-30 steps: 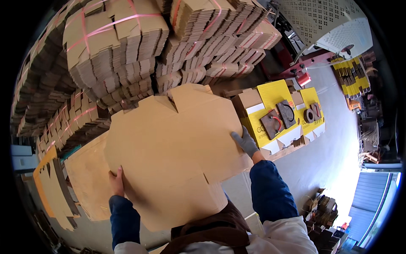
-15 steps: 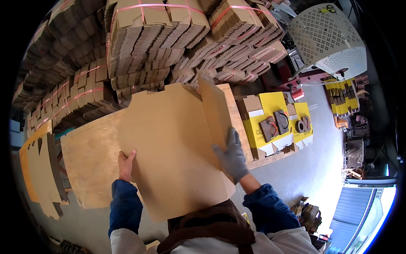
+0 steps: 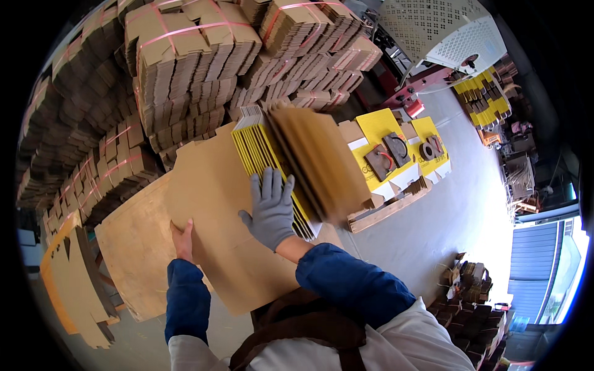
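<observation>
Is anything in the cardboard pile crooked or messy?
Yes. The cardboard sheets by the gloved right hand tilt up and fan apart, yellow edges showing, while the sheets under the bare left hand lie flat.

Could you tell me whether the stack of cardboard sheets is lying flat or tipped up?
Tipped up: the stack of cardboard sheets stands on edge, yellow edges showing, with the right hand pressed against it.

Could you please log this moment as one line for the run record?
left hand: bare, under edge of cardboard sheet stack | right hand: gloved, flat on yellow-edged sheets | behind: strapped cardboard bundles
</observation>
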`<state>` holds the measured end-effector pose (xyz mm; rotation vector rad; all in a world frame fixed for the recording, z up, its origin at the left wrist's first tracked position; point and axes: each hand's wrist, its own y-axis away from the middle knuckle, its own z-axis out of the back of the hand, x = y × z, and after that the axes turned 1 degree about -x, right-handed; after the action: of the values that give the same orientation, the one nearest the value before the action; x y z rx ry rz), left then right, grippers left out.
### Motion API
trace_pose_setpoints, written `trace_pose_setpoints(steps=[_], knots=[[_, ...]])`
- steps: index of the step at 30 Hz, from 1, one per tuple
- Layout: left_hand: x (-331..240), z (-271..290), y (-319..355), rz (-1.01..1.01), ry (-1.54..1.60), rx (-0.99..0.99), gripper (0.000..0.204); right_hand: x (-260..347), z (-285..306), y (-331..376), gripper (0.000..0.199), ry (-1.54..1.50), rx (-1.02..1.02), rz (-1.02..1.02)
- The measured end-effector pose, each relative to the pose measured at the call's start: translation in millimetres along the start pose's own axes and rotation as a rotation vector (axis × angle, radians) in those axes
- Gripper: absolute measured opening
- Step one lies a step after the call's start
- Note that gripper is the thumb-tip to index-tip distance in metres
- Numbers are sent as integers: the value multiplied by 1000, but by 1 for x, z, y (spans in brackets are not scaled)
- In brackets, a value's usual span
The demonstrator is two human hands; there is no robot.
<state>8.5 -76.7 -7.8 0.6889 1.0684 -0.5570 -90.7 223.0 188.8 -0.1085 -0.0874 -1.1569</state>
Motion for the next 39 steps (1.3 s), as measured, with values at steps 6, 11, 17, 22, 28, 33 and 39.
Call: trace_pose_setpoints(steps=[6,11,17,22,28,33,39], knots=[[-6,-25,12,71,-102,-39,96,-91,19,-4,79,-66,-126,132],[21,15,-14,-38,-114,-90,99,-224,18,-28,78,-124,-62,27],[-42,-40,17,-114,-964,-178,85,-403,-108,9,70,-434,8,-390],[-171,-250,66,-558,-1073,322,68,-460,-161,51,56,-1199,355,-685],[-272,-478,131,-1025,-1089,1037,76,-440,-166,54,55,-1748,367,-851],[-242,-510,123,-995,-1198,1234,74,-461,-176,45,57,-1794,496,-760],[-241,-517,121,-1014,-1240,1250,75,-479,-190,42,53,-2067,622,-792]])
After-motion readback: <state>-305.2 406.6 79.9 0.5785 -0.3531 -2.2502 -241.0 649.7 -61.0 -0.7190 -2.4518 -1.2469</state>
